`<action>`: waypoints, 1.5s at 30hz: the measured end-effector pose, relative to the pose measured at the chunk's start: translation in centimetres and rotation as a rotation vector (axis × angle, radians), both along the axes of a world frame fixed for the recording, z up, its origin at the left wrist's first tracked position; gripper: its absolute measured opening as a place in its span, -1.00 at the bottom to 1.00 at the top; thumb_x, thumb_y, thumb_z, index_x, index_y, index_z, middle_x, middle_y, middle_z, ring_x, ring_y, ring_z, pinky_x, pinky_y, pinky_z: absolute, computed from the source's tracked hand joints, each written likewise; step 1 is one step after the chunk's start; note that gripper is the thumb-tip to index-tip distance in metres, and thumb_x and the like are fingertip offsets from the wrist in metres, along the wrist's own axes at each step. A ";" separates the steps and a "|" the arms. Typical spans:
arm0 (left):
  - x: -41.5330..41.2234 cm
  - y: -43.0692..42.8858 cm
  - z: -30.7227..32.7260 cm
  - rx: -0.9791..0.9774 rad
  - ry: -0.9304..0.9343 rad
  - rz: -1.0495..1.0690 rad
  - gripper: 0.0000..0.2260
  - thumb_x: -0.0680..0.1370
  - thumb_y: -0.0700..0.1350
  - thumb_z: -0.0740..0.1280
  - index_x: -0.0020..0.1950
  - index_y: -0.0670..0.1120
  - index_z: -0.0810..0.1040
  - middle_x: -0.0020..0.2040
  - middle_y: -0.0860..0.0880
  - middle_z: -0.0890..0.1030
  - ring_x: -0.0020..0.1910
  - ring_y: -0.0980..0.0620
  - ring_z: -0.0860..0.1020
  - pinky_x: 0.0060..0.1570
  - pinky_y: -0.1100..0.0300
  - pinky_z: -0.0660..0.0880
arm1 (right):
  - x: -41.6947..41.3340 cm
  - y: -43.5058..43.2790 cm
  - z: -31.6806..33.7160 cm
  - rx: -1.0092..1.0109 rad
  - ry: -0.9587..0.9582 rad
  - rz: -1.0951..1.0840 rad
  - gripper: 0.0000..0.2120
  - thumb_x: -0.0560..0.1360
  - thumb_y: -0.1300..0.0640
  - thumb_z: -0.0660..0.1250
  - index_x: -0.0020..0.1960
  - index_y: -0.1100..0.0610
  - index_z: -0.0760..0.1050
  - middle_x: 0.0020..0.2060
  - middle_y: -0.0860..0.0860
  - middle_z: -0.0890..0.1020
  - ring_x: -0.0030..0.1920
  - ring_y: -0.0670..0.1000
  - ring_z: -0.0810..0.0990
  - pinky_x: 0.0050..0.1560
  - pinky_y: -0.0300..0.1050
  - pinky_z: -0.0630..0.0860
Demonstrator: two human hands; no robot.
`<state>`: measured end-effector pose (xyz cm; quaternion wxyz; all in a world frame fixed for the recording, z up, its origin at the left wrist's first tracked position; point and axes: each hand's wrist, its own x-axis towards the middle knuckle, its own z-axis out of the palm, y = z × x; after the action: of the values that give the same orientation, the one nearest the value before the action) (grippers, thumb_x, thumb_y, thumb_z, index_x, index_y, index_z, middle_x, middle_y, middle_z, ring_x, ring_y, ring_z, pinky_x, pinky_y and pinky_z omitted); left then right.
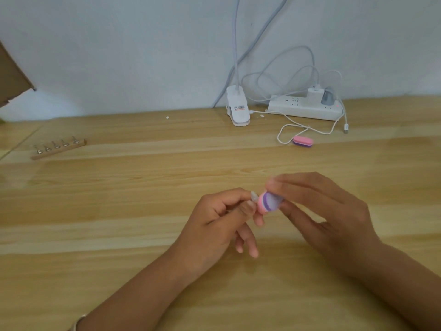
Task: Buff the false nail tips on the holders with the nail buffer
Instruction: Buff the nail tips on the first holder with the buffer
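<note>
Pinched holder (229, 210) in left hand (219, 225), thumb and forefinger curled round its thin stem, other fingers (248, 242) hanging loosely below. Saw nail tip (253, 195) poking up just past the left thumb tip, clear and small. Gripped buffer (268, 202) in right hand (334, 211), forefinger on top, thumb underneath, the rest loosely spread. Laid the buffer's pink end against the tip, squarely between the two sets of fingers. Could not tell whether either hand touched the tabletop (119, 211). Noted motion blur at the right forefinger tip.

Logged spare buffer (302, 141) well beyond the right fingers, flat on the wood, touching a loop of white cable (282, 132). Logged wooden stand (58, 149) far left of the left fingers, five holders upright in it; too small to make out any tips. Logged clip lamp (237, 107) and power strip (305, 107) farther off, by the wall. Caught bracelet (77, 324) at the left wrist.
</note>
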<state>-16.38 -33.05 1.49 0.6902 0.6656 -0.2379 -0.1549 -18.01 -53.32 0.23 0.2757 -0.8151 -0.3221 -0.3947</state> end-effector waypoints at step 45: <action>0.1 0.2 0.0 0.137 -0.268 0.157 -0.83 0.57 -0.12 0.23 -0.13 -0.09 0.59 -0.47 0.00 0.47 -0.50 0.11 0.44 -0.38 0.27 0.40 | 1.1 -0.9 -0.5 -0.111 0.008 -0.058 -0.65 0.52 0.43 0.32 0.27 0.23 0.53 0.08 0.18 0.63 0.01 0.13 0.62 0.08 -0.12 0.52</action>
<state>-16.32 -32.86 1.44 0.6155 0.7423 -0.2637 -0.0261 -16.93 -54.26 -0.30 0.2198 -0.8398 -0.3184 -0.3808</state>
